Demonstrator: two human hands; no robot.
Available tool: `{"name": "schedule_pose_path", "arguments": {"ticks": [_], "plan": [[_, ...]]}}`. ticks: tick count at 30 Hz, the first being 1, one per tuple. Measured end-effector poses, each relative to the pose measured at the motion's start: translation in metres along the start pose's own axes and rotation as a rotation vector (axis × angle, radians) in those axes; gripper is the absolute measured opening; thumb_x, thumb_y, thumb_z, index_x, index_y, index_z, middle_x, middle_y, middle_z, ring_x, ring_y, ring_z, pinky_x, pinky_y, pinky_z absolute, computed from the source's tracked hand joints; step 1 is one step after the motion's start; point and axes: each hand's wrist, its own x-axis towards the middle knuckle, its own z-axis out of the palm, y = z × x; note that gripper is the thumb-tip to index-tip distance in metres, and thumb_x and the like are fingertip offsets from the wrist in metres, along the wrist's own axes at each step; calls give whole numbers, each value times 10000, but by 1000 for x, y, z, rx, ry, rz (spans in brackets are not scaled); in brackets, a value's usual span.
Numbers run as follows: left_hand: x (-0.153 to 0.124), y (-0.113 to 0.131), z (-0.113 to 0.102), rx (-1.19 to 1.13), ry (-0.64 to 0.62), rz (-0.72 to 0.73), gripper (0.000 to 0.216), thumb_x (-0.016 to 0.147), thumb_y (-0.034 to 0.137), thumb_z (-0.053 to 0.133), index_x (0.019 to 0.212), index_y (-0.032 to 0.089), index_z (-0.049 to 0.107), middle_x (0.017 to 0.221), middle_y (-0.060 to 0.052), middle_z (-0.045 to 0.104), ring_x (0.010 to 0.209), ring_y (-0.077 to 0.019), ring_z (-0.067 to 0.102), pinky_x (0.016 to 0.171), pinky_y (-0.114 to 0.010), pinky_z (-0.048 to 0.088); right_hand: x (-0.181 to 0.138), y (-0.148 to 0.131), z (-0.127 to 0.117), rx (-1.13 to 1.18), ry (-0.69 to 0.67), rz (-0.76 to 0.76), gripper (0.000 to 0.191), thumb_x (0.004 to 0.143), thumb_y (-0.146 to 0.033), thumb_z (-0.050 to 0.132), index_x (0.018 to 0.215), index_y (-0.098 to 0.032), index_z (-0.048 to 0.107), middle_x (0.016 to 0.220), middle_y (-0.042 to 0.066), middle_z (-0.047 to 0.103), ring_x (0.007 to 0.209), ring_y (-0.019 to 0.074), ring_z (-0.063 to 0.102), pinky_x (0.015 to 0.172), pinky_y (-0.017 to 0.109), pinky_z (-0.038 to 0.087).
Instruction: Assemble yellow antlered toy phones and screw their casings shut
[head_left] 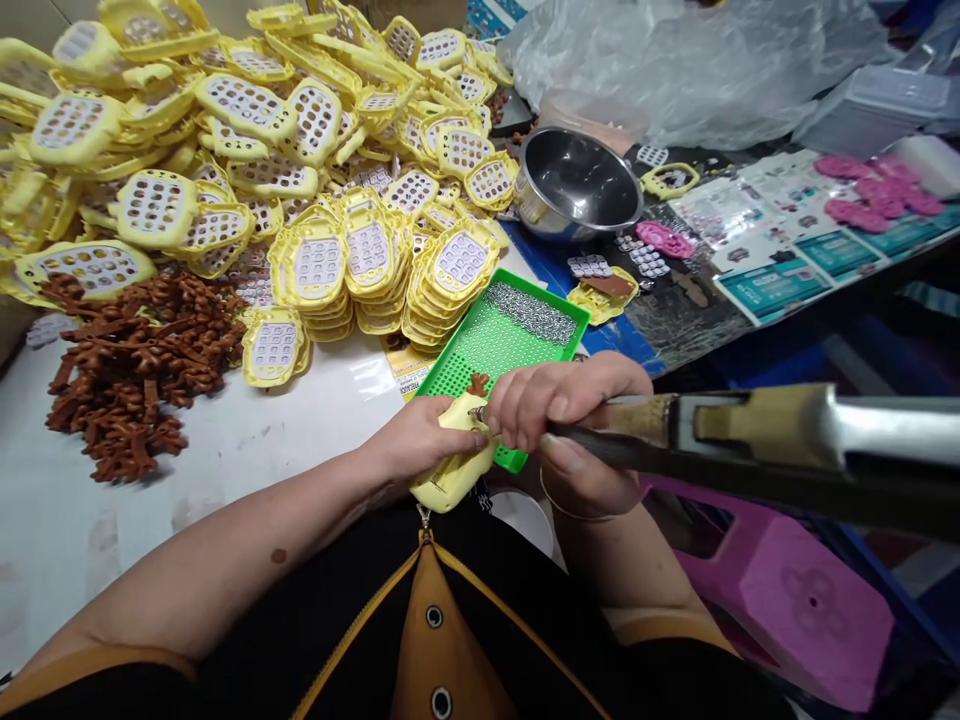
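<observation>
Yellow case (442,483), just below the centre of the frame, is gripped by the curled left hand (416,435), while the right hand (574,415), wrapped round a screwdriver (750,430), holds its tip at the case.

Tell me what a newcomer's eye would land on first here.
Probably the heap of yellow shells at the back left, with brown pieces piled in front. Next, the long screwdriver across the right side, gripped in the right hand, its tip at the yellow case in the left hand. A green tray lies just beyond the hands.
</observation>
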Motion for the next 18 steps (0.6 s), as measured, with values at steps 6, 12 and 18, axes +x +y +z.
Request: {"name": "schedule_pose_path", "arguments": {"ticks": [6, 12, 18], "plan": [[2, 3, -1, 65, -16, 4, 263, 621, 288, 770, 781, 129, 634, 683, -15, 637, 586, -126, 566, 527, -226, 393, -2, 2, 1, -14, -8, -34, 150, 723, -148, 594, 827, -242, 540, 553, -64, 537, 430, 104, 512, 441, 273, 482], [5, 0, -2, -1, -51, -53, 261, 644, 238, 760, 849, 131, 639, 707, -28, 655, 580, -131, 588, 529, -230, 418, -4, -27, 7, -139, 75, 6, 142, 762, -183, 616, 893, -237, 615, 545, -40, 542, 441, 133, 528, 445, 324, 501], [5, 0, -4, -337, -45, -62, 345, 705, 255, 737, 1011, 166, 605, 800, -54, 698, 652, -166, 644, 616, -289, 507, -8, -29, -32, -361, 240, -82, 211, 730, -242, 696, 926, -289, 633, 518, -52, 514, 429, 147, 500, 453, 334, 469]]}}
